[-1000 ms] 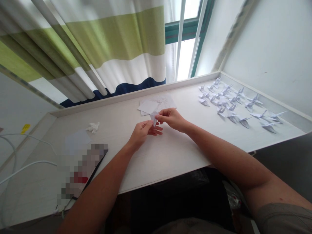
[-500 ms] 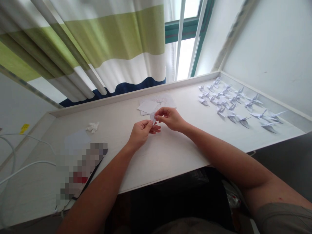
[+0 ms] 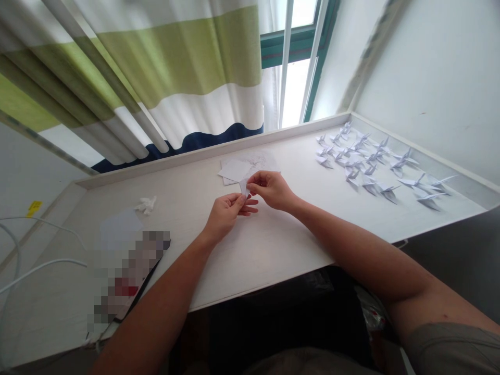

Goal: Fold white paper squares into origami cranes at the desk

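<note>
A small piece of folded white paper (image 3: pixel 243 186) is held up over the middle of the white table (image 3: pixel 250 260). My left hand (image 3: pixel 228 211) pinches its lower end between thumb and fingers, the other fingers stretched out beneath. From the right, my right hand (image 3: pixel 271 188) grips the paper's edge with thumb and forefinger. The fingers cover part of the paper, so its full shape is hidden. Just behind lie a white paper square (image 3: pixel 235 170) and a sheet with dark marks (image 3: pixel 260 161).
Several folded paper cranes (image 3: pixel 369 161) stand across the table's right side. To the left lie a crumpled white tissue (image 3: pixel 146 205), a pale sheet (image 3: pixel 121 227), a blurred dark-edged object (image 3: pixel 135 276) and white cables (image 3: pixel 42 265). A raised rim (image 3: pixel 195 151) runs along the back.
Both hands keep hold of the folded paper in nearly the same pose. The whole view has shifted slightly; the things on the table have stayed put.
</note>
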